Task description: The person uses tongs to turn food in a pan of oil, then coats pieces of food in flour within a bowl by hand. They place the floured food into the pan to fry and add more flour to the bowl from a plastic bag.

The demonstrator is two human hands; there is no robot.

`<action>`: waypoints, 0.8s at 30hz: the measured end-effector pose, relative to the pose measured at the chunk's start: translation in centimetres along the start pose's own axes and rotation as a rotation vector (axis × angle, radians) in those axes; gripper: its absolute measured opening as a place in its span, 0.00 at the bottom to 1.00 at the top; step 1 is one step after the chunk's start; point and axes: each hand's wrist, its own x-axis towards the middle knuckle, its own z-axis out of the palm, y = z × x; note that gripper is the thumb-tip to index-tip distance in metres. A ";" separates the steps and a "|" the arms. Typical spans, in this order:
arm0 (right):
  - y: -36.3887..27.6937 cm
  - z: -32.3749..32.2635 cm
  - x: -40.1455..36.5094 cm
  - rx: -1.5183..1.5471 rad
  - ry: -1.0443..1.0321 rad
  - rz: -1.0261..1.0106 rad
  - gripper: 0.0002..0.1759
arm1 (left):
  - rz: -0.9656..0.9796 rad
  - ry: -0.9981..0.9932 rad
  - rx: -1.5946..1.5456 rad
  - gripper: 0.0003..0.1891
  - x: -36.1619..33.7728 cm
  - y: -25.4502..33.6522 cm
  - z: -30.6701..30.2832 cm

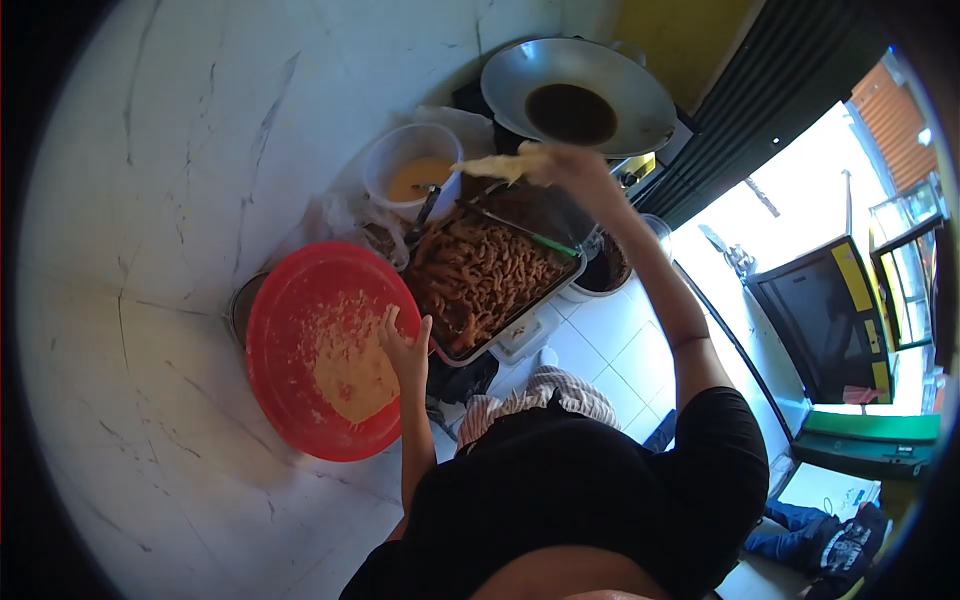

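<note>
My left hand [405,345] rests with fingers spread on pale batter-coated pieces [350,365] inside a big red basin [285,300]. My right hand [575,170] is stretched far out and grips a long, pale battered strip [500,165], held in the air between the white bucket of yellow batter [412,172] and the wok of dark oil [575,95]. A tray of browned fried strips [480,275] lies between my two hands.
A spoon handle sticks out of the white bucket. Tongs with a green handle [525,235] lie across the fried tray. A dark pot [605,270] stands right of the tray. White tiled floor and a dark display case [820,320] are at the right.
</note>
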 end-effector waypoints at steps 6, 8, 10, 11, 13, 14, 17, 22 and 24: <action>4.1 -12.6 3.3 -0.597 0.248 -0.047 0.15 | -0.003 0.208 0.348 0.40 0.8 -1.8 3.3; 5.8 -14.6 4.4 -0.635 0.259 -0.014 0.15 | 0.008 0.219 0.456 0.40 1.3 -2.3 3.8; 8.0 -16.1 5.5 -0.659 0.166 -0.096 0.15 | -0.209 0.153 0.601 0.39 1.7 -1.9 4.2; 9.0 -16.6 6.2 -0.660 0.165 -0.101 0.15 | -0.203 0.196 0.649 0.34 1.7 -1.5 4.3; 10.2 -17.0 7.3 -0.719 0.010 0.074 0.16 | -0.251 0.159 0.648 0.32 1.9 -1.5 4.3; 10.9 -17.1 7.7 -0.719 0.004 0.069 0.16 | -0.299 0.117 0.649 0.29 2.0 -1.4 4.2; 11.8 -16.7 8.4 -0.767 -0.133 0.024 0.16 | -0.351 0.096 0.688 0.26 2.2 -0.9 4.3; 12.2 -15.7 9.9 -1.016 -0.320 0.194 0.12 | -0.403 0.078 0.674 0.26 2.2 -0.4 4.2; 12.7 -14.8 11.0 -1.092 -0.347 0.224 0.12 | -0.372 0.116 0.660 0.26 2.1 -0.4 4.3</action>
